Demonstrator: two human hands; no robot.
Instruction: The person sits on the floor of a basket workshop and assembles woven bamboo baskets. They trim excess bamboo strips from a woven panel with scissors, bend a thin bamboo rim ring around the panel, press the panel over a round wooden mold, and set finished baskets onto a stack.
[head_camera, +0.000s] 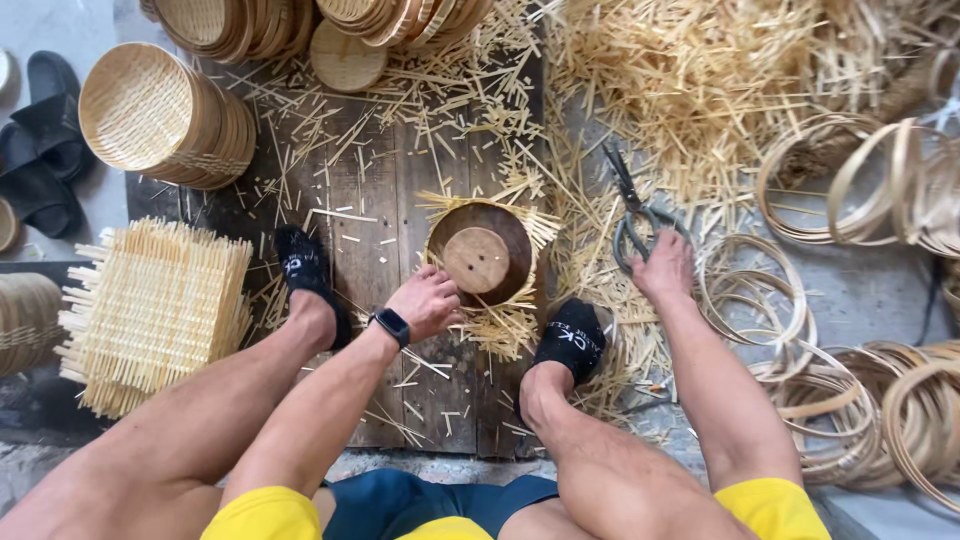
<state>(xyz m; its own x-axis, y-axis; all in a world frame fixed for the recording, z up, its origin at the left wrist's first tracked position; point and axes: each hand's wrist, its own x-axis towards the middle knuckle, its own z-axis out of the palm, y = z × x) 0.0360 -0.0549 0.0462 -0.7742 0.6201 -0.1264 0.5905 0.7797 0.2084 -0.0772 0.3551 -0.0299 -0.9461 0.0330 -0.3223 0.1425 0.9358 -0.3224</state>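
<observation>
With our left hand (425, 300) gripping the wooden mould (480, 253) by its near edge and our right hand (662, 268) closing on the scissors (632, 212) right of the mould, a loosened hold could let the woven strips (500, 322) beneath slip.

A basket-weaving workshop — stacked woven baskets (165, 118), bamboo hoops (880, 180), strip offcuts (690, 70) and shears (632, 210) on the floor.

Even daylight, soft shadows, sharp
</observation>
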